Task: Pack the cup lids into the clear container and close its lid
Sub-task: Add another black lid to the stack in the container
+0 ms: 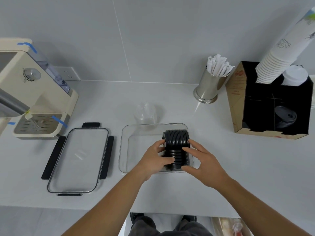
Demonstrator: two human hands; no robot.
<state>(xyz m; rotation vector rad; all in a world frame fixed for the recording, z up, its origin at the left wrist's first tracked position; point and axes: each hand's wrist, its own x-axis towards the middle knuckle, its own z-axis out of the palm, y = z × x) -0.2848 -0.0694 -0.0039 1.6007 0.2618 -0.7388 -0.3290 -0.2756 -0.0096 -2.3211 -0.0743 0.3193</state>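
Note:
A stack of black cup lids (177,138) lies on its side in the right half of the clear container (129,133), which stands open on the white counter. My left hand (155,160) grips the stack from the left, thumb and fingers wrapped on it. On the stack's right side my right hand (202,160) presses with fingers curled over the lids. The container's clear lid (78,160), with black clips along its edges, lies flat on the counter to the left, apart from the container.
A cream coffee machine (34,92) stands at the far left. Behind the container sits a clear plastic cup (145,113). A steel holder of wrapped straws (211,82) and a cardboard organiser (272,103) with paper cups, white and black lids stand at the right.

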